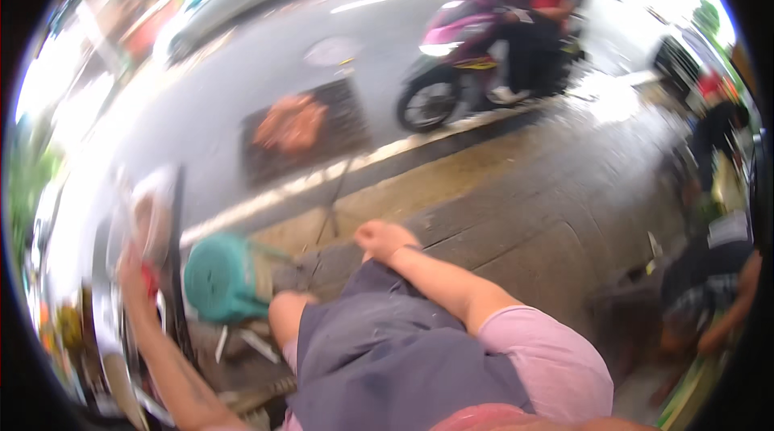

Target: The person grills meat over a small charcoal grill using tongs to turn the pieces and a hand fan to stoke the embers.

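Just beyond left hand point(131, 271) sits translucent plastic point(151, 220) (blurred).

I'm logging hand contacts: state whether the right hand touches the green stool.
No, the right hand is by the lap's dark cloth, apart from the stool.

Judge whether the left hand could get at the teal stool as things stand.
Probably yes: the teal stool appears just right of the left hand, its top uncovered. A dark edge runs between, though, and blur hides whether the hand is free.
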The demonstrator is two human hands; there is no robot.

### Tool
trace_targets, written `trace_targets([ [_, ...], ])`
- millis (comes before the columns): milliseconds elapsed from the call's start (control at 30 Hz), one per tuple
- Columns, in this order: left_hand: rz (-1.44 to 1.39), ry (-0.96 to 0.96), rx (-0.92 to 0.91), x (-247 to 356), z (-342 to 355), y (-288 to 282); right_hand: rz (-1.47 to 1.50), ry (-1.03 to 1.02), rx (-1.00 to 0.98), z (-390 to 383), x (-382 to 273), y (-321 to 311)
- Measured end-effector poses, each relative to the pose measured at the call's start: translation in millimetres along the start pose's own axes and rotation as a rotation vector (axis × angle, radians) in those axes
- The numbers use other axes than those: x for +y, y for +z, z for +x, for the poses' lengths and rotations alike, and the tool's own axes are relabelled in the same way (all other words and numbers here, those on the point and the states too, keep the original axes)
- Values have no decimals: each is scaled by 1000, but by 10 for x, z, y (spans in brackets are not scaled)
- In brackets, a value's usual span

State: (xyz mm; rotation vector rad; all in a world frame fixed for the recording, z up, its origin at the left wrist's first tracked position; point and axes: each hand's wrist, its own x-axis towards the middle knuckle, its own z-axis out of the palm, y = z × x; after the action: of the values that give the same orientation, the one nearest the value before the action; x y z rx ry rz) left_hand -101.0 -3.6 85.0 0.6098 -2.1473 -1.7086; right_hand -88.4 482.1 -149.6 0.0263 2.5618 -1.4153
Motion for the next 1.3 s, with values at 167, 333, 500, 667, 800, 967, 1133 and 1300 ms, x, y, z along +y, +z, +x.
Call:
trace_targets([
  [167,163,26,-75,361,26,380,-12,-163,264,224,612,65],
  [333,264,-120,-27,484,-58,20,254,-257,255,359,672,341],
  [500,235,-182,-64,568,30,-64,227,-198,232,366,674,315],
  [667,45,-188,-36,333,467,-403,-100,-31,175,164,270,90],
  [800,83,-261,-125,153,865,-653,43,-308,233,354,507,299],
  [967,230,-414,-139,373,784,-222,217,-282,268,328,708,327],
  [1133,166,-414,-112,315,813,-201,251,-248,272,295,648,309],
  [1300,-69,-387,-52,279,640,-148,254,-261,278,286,638,313],
])
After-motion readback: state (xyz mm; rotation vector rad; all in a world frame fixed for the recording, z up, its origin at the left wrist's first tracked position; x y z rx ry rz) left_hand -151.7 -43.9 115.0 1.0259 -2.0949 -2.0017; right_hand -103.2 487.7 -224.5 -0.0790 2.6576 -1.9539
